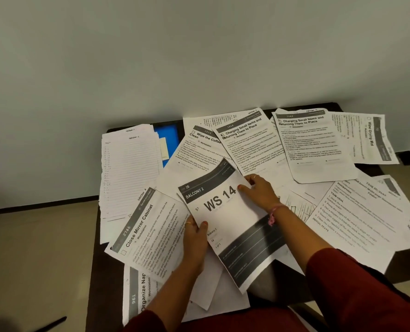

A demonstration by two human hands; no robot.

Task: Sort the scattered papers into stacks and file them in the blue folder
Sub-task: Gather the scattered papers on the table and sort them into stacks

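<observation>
Printed sheets lie scattered over a dark table [338, 107]. In the middle, the "WS 14 / Balcony 2" sheet [225, 221] is held by both hands. My left hand [195, 238] grips its left edge, thumb on top. My right hand [259, 190] holds its upper right edge, thumb on the print. The blue folder [168, 137] lies at the back left, mostly covered by a stack of lined pages [129, 171]. The "Close Mirror Cabinet" sheet [148, 233] lies left of my left hand.
Two "Charging Small Items" sheets [251, 144] [311, 144] and a "Wipe Drying Mat" sheet [371, 137] lie at the back. A task sheet [362, 212] covers the right side. An "Organize" sheet [139, 295] hangs over the near edge. A white wall stands behind the table.
</observation>
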